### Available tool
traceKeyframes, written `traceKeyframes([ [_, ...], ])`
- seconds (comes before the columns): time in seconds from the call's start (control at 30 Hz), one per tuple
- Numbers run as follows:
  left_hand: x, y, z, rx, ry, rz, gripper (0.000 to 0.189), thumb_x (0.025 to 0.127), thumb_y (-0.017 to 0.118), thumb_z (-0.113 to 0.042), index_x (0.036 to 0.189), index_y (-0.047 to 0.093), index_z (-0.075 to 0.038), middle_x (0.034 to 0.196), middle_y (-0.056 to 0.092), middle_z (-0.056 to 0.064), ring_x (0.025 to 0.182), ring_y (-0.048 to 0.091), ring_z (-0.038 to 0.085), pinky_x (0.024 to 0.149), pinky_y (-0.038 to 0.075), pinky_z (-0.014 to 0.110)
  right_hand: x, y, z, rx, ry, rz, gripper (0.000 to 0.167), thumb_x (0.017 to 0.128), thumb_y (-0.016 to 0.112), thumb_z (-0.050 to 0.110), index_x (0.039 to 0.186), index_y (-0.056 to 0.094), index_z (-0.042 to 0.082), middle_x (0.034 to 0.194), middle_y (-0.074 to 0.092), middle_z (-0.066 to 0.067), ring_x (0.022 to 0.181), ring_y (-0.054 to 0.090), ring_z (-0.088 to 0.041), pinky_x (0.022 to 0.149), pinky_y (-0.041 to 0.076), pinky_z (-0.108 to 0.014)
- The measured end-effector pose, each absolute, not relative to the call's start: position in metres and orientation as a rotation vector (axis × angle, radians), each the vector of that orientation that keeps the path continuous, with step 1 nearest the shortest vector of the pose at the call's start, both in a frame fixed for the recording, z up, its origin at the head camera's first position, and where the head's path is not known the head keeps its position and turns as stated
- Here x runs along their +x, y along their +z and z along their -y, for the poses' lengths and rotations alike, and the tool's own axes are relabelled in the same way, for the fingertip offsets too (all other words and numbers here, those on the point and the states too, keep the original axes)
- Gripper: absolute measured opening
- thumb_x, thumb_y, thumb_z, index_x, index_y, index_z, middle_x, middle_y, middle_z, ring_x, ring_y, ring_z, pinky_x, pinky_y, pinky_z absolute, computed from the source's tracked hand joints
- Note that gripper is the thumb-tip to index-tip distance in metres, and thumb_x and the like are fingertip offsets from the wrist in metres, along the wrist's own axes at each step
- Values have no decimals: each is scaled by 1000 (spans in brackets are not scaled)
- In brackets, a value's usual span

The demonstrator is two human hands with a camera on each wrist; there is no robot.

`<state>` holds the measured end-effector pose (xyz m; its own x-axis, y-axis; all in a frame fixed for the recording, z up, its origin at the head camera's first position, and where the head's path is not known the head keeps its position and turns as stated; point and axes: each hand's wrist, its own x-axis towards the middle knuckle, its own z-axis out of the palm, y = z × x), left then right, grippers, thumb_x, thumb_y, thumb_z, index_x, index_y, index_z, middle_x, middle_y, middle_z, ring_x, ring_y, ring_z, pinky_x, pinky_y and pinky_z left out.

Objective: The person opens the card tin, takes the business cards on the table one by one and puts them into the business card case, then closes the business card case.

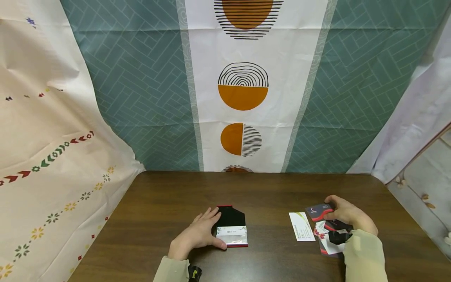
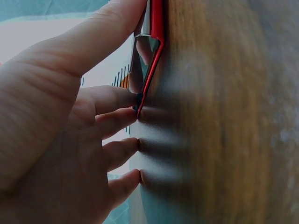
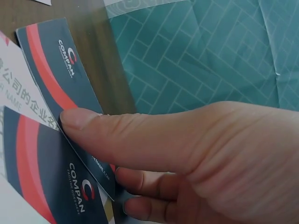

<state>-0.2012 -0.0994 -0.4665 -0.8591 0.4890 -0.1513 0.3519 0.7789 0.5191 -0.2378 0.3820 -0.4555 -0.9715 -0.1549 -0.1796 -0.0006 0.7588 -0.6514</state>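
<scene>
A card case [image 1: 230,217] lies unfolded on the table, black inside with red edges. Across its lower part is a shiny metal holder with a white card [image 1: 230,230] showing. My left hand [image 1: 201,233] rests at the case's left side, its thumb by the lower edge and its other fingers spread, fingertips down on the tabletop. My right hand [image 1: 350,215] pinches a dark business card [image 3: 60,70] with a red curved stripe, thumb on its face and fingers at its edge. Beneath it, more business cards [image 3: 51,172] overlap, partly covered by the hand and wrist strap.
A white business card [image 1: 302,226] with a green corner lies just left of the overlapping cards. The brown wooden table [image 1: 169,192] ends at a green and white patterned curtain [image 1: 243,117]. A cream cloth [image 1: 53,156] hangs along the left side.
</scene>
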Motion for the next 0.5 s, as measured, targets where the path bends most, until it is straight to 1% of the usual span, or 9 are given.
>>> traceKeyframes([
  [0.07, -202, -467, 100, 646, 705, -2695, 106, 68, 83, -55, 149, 39, -2, 158, 26, 14, 146, 16, 36, 114, 15, 58, -238, -456, -381, -117, -1028, -2733, 44, 78, 77, 3, 110, 48, -6, 85, 55, -10, 76, 50, -23, 67, 39, -33],
  [0.1, -202, -468, 100, 644, 706, -2694, 106, 69, 83, -56, 149, 39, -2, 158, 26, 14, 146, 16, 36, 114, 15, 58, -238, -455, -381, -119, -1000, -2751, 45, 78, 78, 5, 110, 48, -6, 85, 55, -10, 76, 50, -23, 67, 39, -34],
  [0.27, -202, -470, 101, 643, 714, -2689, 107, 69, 83, -55, 149, 38, -2, 158, 25, 14, 146, 15, 36, 114, 15, 58, -239, -453, -382, -132, -803, -2855, 54, 76, 82, 17, 115, 51, -4, 87, 59, -13, 80, 53, -28, 69, 40, -40],
  [0.3, -201, -470, 101, 641, 716, -2688, 107, 69, 83, -55, 149, 38, -2, 159, 25, 14, 146, 15, 36, 114, 14, 57, -239, -453, -382, -127, -779, -2863, 53, 76, 82, 19, 114, 52, -2, 86, 59, -12, 80, 52, -29, 68, 39, -39],
  [0.4, -201, -469, 101, 642, 713, -2686, 107, 69, 82, -56, 149, 38, -1, 158, 25, 14, 146, 15, 36, 114, 14, 57, -238, -455, -382, -118, -804, -2865, 43, 75, 81, 18, 104, 54, 1, 79, 53, -8, 75, 49, -25, 65, 36, -36],
  [0.47, -201, -468, 100, 646, 708, -2687, 106, 69, 82, -56, 149, 38, -1, 158, 25, 14, 146, 15, 36, 114, 15, 57, -239, -456, -382, -115, -822, -2861, 42, 76, 81, 17, 103, 54, 0, 77, 51, -7, 73, 48, -24, 64, 35, -35],
  [0.5, -201, -468, 100, 648, 705, -2688, 107, 69, 82, -56, 149, 38, -1, 158, 25, 15, 146, 15, 36, 114, 15, 57, -239, -456, -383, -112, -833, -2852, 44, 76, 81, 18, 105, 54, -1, 78, 51, -8, 74, 48, -25, 64, 35, -35],
])
